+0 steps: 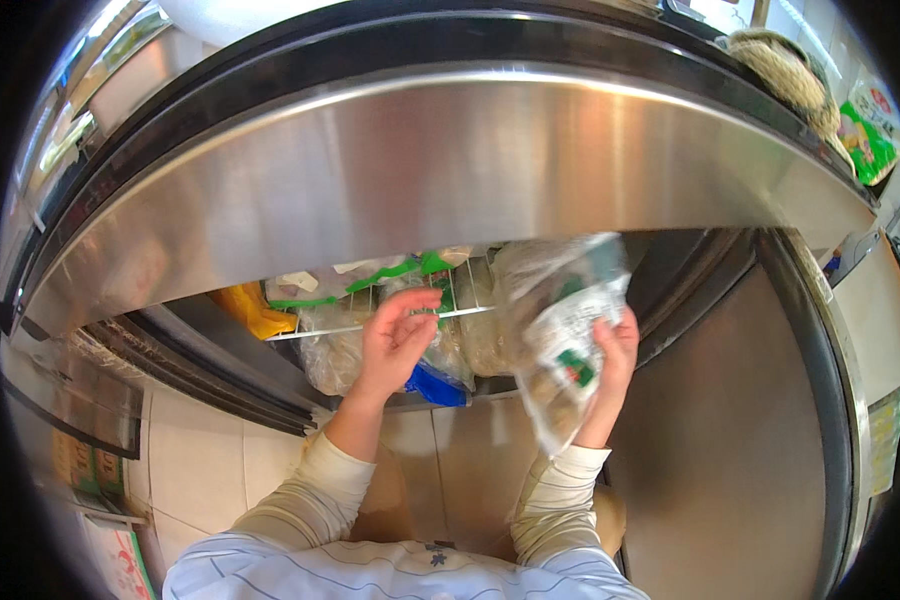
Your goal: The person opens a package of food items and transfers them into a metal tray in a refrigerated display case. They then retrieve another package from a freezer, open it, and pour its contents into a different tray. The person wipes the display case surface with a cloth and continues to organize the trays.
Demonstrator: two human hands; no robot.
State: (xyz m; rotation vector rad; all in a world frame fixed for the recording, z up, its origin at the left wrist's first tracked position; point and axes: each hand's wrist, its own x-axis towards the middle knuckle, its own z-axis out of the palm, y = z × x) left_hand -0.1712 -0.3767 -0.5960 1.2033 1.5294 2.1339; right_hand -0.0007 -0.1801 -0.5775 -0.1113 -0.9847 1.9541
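My right hand (616, 349) grips a clear plastic bag (551, 375) with a printed white and green label, in front of an open under-counter refrigerator. The bag's contents are blurred. My left hand (401, 334) is raised with curled fingers apart and holds nothing. It is before a white wire shelf (315, 331), which bears bags with green edges (307, 289) and a yellow bag (259, 311). Beneath the shelf lie more clear bags (334, 352) and a blue bag (439, 386).
The stainless steel counter front (450, 157) spans above the opening. An opened steel door (727, 435) stands at the right. Boxes (82, 465) are at the lower left. A cloth (784, 75) and a green package (866, 146) rest at the upper right.
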